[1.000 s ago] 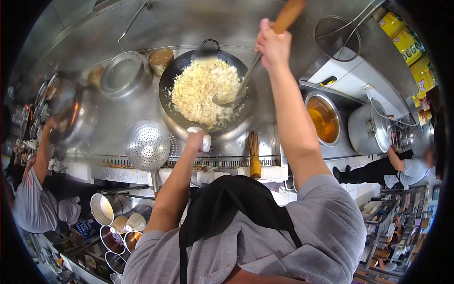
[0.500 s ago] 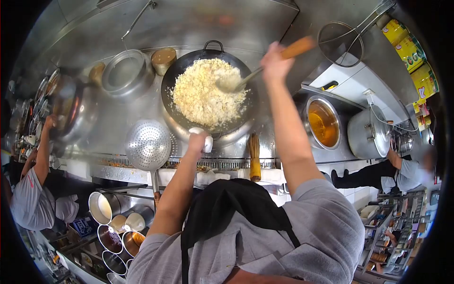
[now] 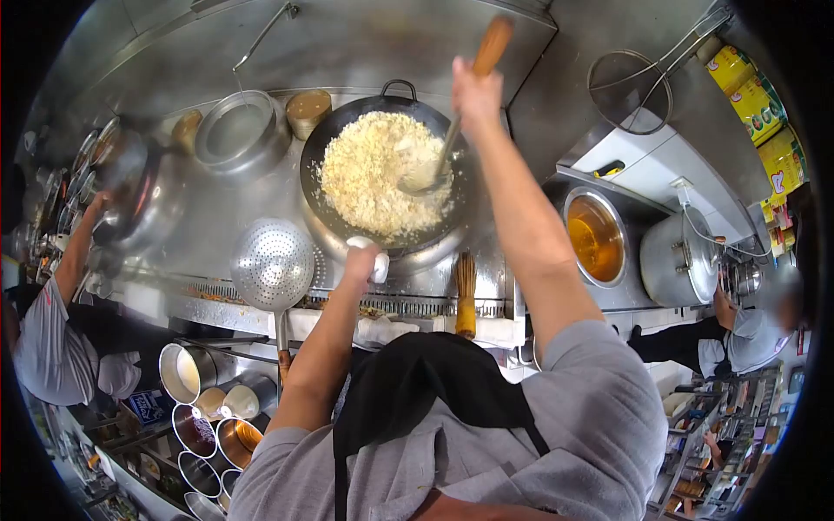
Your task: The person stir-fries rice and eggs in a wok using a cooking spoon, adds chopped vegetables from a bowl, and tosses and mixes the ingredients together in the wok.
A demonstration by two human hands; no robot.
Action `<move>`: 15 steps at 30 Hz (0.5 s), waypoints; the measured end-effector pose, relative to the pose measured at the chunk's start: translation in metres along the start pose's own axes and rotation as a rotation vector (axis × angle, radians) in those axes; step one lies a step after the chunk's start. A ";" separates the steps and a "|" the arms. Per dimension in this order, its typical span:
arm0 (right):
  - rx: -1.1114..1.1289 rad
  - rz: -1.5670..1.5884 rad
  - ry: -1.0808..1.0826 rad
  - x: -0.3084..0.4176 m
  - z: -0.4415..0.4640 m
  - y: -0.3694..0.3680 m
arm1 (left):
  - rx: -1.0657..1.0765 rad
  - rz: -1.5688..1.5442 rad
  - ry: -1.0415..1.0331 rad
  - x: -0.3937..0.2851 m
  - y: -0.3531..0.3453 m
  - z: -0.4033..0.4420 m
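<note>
A black wok (image 3: 314, 187) sits on the stove, filled with pale yellow fried rice (image 3: 369, 174). My left hand (image 3: 360, 260) is closed round a white cloth (image 3: 380, 266) at the wok's near rim. Above and right of the wok, my right hand (image 3: 478, 95) grips the wooden handle (image 3: 493, 45) of a ladle. The ladle's bowl (image 3: 422, 178) rests in the right part of the rice.
A perforated skimmer (image 3: 273, 263) and a bamboo brush (image 3: 466, 295) lie near the front edge. An oil bowl (image 3: 595, 236) and a lidded pot (image 3: 673, 260) stand right. Co-workers (image 3: 56, 347) (image 3: 751, 334) are at both sides.
The ladle has swung from the right side of the wok into the rice and back slightly rightward, its handle now steeper. My left hand stays at the near rim with the cloth.
</note>
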State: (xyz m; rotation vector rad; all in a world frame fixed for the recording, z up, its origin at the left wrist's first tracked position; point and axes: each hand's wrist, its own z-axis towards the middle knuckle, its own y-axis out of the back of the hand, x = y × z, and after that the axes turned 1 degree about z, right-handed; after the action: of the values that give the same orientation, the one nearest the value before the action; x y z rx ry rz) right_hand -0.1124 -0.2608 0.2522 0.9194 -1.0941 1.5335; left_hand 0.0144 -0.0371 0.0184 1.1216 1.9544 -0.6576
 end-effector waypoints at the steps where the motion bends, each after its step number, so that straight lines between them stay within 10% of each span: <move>1: 0.033 0.016 0.018 0.028 0.011 0.001 | 0.013 0.016 -0.004 -0.004 -0.001 0.002; 5: -0.036 0.270 0.295 0.032 0.000 0.034 | 0.016 -0.041 -0.060 0.002 -0.001 0.006; 8: -0.117 0.219 0.088 -0.049 0.014 0.039 | 0.012 -0.020 -0.047 0.002 -0.001 0.005; 15: 0.120 0.313 0.205 0.051 -0.027 0.012 | 0.155 -0.226 -0.051 0.007 0.005 0.005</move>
State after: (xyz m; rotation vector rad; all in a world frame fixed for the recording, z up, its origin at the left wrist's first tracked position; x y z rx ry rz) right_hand -0.1362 -0.2216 0.2893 0.6724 -1.0411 1.9221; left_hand 0.0185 -0.0356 0.0095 0.9718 2.0317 -0.9632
